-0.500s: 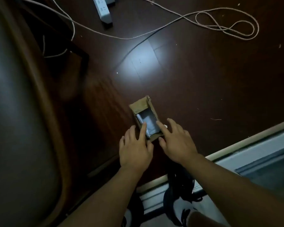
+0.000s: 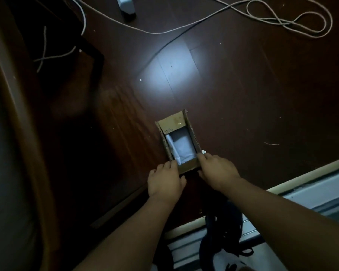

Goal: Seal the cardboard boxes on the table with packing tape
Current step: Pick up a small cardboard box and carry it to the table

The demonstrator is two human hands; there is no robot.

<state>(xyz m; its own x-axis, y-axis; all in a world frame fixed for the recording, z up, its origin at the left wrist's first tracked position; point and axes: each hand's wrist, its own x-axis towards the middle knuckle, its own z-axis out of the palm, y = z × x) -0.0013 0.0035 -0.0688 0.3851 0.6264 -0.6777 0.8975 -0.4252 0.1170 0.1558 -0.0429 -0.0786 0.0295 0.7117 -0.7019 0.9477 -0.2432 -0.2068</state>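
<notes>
Nearest to me, below the box, my dark shoes [image 2: 221,237] stand on a pale strip of floor beside a light-coloured rail [image 2: 309,171] that runs up to the right.

My two forearms reach forward to the small cardboard box [image 2: 190,167], which sits open on the dark wooden floor [image 2: 243,94]. My left hand [image 2: 165,181] is at the box's near left corner, fingers bent over the edge there, the fingertips touching the cardboard; I cannot tell whether they pinch the wall or only rest against it. My right hand [image 2: 216,169] is at the near right corner, its fingers curled round that corner, the forefinger lying along the top of the right wall and the thumb down against the near face. Between my hands the near wall of the box shows bare.

Inside the box lies something pale, like white paper or cloth [image 2: 181,146], filling the bottom. The far end of the box has a brown flap [image 2: 172,123] folded across it. A small white scrap [image 2: 203,151] peeks out just beside the box's right wall, touching my right forefinger.

Left of the box rises a big dark rounded shape, blurred, which I cannot name. Beyond the box a bright patch of light [image 2: 170,75] glares on the boards. Farther still, a thin dark cable [image 2: 164,45] and a pale cord [image 2: 290,22] loop across the floor, and a white power strip [image 2: 125,4] lies at the far edge, well apart from the box.
</notes>
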